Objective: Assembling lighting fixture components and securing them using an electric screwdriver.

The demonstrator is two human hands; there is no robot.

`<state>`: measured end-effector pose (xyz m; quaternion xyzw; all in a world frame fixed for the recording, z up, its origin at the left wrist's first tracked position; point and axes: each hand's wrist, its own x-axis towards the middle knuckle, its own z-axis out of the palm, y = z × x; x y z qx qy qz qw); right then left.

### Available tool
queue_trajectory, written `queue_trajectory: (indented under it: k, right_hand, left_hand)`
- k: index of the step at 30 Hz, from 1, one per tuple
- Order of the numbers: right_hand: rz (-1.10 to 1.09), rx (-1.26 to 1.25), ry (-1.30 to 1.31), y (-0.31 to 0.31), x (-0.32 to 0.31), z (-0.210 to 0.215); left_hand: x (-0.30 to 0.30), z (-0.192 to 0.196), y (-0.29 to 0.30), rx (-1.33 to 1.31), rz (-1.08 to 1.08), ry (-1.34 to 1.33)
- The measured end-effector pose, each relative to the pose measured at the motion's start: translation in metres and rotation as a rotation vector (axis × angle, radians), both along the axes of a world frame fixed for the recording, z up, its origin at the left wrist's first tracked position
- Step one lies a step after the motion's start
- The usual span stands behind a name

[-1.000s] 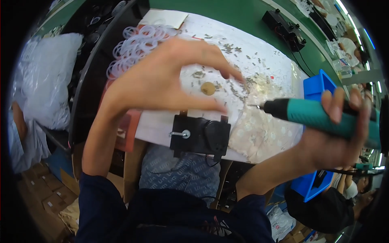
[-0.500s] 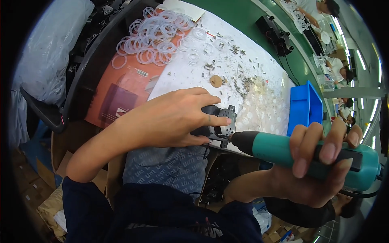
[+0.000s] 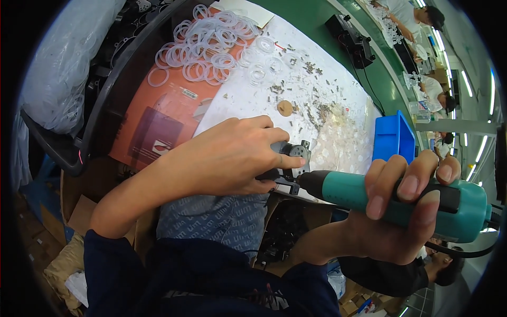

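Observation:
My right hand [image 3: 388, 240] is wrapped round a teal electric screwdriver [image 3: 346, 189] with a black nose and a cable at its rear. The tool lies nearly level, its nose pointing left at a small black plastic part [image 3: 299, 152]. My left hand [image 3: 237, 153] grips that part near the table's front edge, with a finger across its round, perforated face. The screwdriver's tip meets the part's lower side, or comes very close; the exact contact is too small to make out. My left hand covers much of the part.
Many clear rings [image 3: 211, 45] lie piled on an orange sheet [image 3: 174, 100]. Small metal screws [image 3: 322, 111] and a brown disc [image 3: 284, 108] are scattered on the white surface [image 3: 237, 100]. A blue bin [image 3: 388, 138] stands at the right, a black device [image 3: 351, 42] behind. Other people sit at far right.
Both hands, the part and the screwdriver stay together in nearly the same pose. The view has shifted slightly, and the screwdriver sits a little further left in it.

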<state>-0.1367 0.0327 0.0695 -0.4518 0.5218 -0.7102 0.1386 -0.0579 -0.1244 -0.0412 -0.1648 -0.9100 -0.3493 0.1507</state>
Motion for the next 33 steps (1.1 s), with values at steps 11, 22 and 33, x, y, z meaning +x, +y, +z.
queue_trajectory:
  k: [11, 22, 33]
  right_hand:
    - [-0.228, -0.162, -0.074, -0.007, 0.016, -0.011]
    - [0.678, 0.168, 0.248, -0.011, -0.035, 0.012]
    - [0.293, -0.495, 0.087, 0.054, -0.041, -0.004]
  left_hand:
    - [0.001, -0.001, 0.001, -0.013, -0.04, -0.087]
    - [-0.004, 0.006, -0.002, -0.041, -0.038, -0.061]
    - [-0.077, -0.02, -0.027, 0.165, 0.546, 0.133]
